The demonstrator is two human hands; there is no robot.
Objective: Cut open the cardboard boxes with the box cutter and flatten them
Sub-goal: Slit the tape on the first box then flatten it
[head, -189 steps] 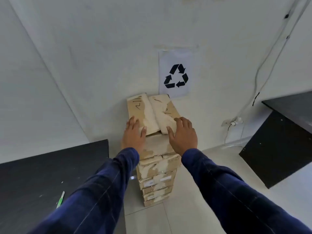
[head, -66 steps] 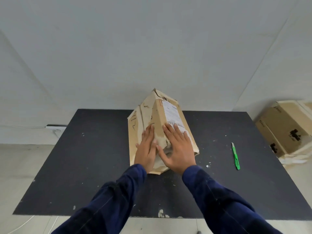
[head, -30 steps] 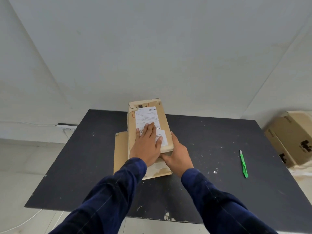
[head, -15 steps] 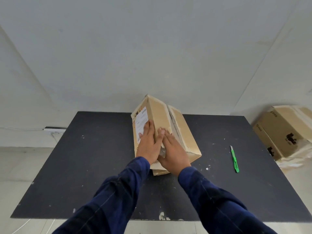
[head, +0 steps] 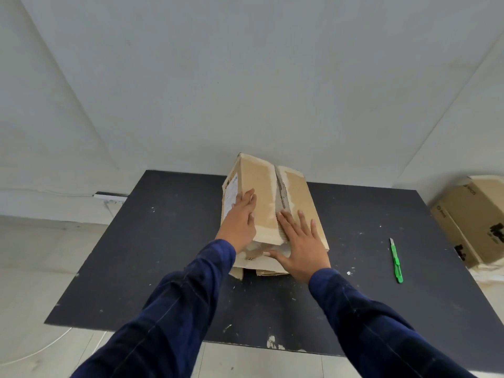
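Left hand [head: 240, 225] and right hand [head: 302, 246], fingers straight, press the box [head: 259, 181] onto the table [head: 163, 241], apparently steadying it; cutter [head: 396, 260] lies right.

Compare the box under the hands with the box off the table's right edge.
The table box lies on the black table; the right-hand box sits off it. Both the left hand and right hand rest on the table box; nothing touches the right-hand box. The table box bears a white label and torn tape; the right-hand box bears black print. Both are brown cardboard, unflattened.
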